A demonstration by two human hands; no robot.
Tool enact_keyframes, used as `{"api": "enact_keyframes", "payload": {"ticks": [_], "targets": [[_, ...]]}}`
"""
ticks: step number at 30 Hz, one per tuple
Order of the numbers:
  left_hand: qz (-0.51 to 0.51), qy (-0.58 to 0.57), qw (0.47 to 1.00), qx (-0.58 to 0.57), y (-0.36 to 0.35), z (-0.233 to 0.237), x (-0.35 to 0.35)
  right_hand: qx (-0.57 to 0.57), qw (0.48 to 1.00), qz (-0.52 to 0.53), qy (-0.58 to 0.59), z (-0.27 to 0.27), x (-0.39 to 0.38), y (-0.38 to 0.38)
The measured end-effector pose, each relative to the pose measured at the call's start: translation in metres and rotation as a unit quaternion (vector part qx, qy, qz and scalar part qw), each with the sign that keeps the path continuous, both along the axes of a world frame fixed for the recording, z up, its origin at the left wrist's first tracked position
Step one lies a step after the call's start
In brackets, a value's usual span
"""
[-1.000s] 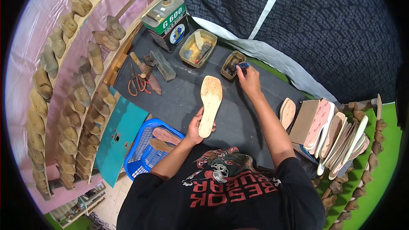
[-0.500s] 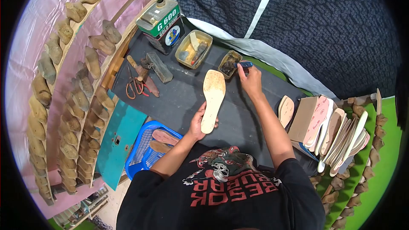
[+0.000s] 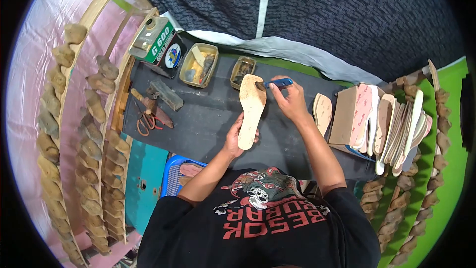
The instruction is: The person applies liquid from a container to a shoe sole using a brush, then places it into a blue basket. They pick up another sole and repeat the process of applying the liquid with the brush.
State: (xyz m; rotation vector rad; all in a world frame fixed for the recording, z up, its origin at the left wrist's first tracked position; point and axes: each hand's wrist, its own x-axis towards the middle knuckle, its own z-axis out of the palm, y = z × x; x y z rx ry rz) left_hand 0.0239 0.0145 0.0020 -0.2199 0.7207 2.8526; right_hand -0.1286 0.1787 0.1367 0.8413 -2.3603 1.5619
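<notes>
My left hand (image 3: 234, 138) grips a pale shoe insole (image 3: 250, 119) by its narrow heel end, over the dark tabletop. The insole's wide end is stained brown. My right hand (image 3: 291, 100) is closed around a brush with a blue handle (image 3: 281, 83), its dark bristles touching the right side of that stained area. Just beyond the insole stands a small tub (image 3: 244, 67) with dark residue inside. To its left is a larger yellowish tub (image 3: 199, 64) holding a few small tools.
A green and black can (image 3: 158, 44) stands at the back left, near scissors (image 3: 144, 123), a hammer (image 3: 145, 100) and a grey block (image 3: 166, 95). Stacked insoles (image 3: 396, 124) and a loose pair (image 3: 322, 113) lie right. A blue basket (image 3: 171, 179) sits lower left; racks of shoe lasts (image 3: 94, 144) flank the table.
My right hand has brought the brush from the small tub onto the insole's wide end. The view has shifted, so the table things appear farther left.
</notes>
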Motion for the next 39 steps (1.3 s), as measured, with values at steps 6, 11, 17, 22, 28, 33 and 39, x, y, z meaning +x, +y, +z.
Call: {"api": "enact_keyframes", "payload": {"ticks": [6,11,17,22,28,33,39], "targets": [[-0.01,-0.02,1.0,0.002,0.001,0.005,-0.006,0.039,0.998,0.052,-0.023,0.004,0.023,0.027],[-0.018,-0.018,1.0,-0.015,0.0,0.012,-0.007,0.032,0.995,0.074,-0.055,0.001,0.036,0.03],[-0.03,0.01,0.998,0.05,0.001,0.004,0.001,-0.017,0.997,-0.024,-0.066,0.0,0.026,0.029],[-0.012,-0.009,0.999,0.047,0.006,0.004,0.011,0.001,0.997,0.001,-0.077,0.0,0.046,0.026],[-0.013,-0.003,0.999,0.031,0.005,0.006,0.013,0.037,0.998,0.035,-0.037,-0.006,0.07,0.025],[-0.036,0.0,0.999,0.037,0.011,0.014,0.012,0.021,0.998,-0.034,-0.044,0.008,0.056,0.028],[-0.062,0.002,0.996,0.066,0.006,0.011,0.012,0.032,0.999,-0.017,-0.013,0.008,0.081,0.017]]}}
